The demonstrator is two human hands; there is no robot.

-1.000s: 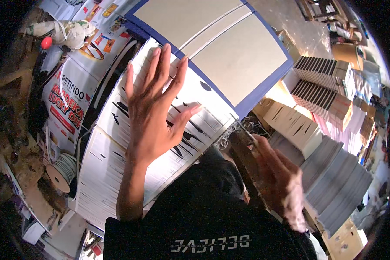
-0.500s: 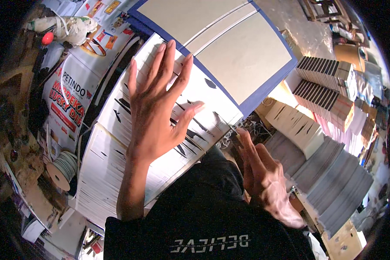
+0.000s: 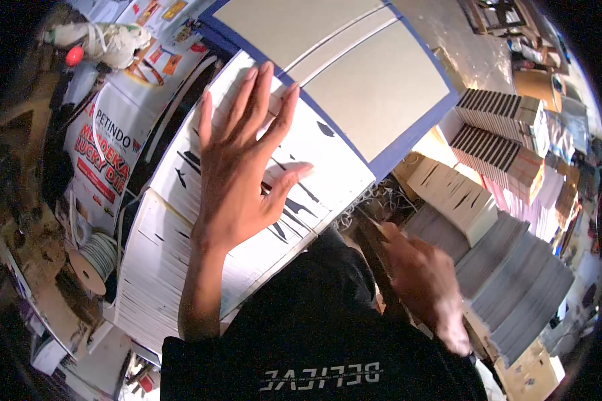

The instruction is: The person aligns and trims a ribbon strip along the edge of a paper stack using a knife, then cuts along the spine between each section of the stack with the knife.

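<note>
My left hand (image 3: 241,167) lies flat with fingers spread on a white row of paper blocks (image 3: 308,134), whose surface shows dark, jagged gaps. My right hand (image 3: 418,264) is to the right of the row's near corner, apart from it and smeared by motion. Its fingers are curled round a thin, narrow tool (image 3: 374,222) whose kind I cannot make out. Beyond the row, touching or overlapping its far edge, lies an open blue book cover (image 3: 408,157) with cream boards and a spine strip.
Stacked book blocks with black-striped edges (image 3: 491,144) stand at the right, above a cream paper block (image 3: 451,194) and grey stacks of sheets (image 3: 515,281). At the left are a spool of cord (image 3: 95,264) and a printed banner (image 3: 100,157). White paper scraps (image 3: 348,217) lie by the corner.
My right hand has moved away from the row's corner, down and to the right, with the thin tool. My left hand stays in nearly the same place.
</note>
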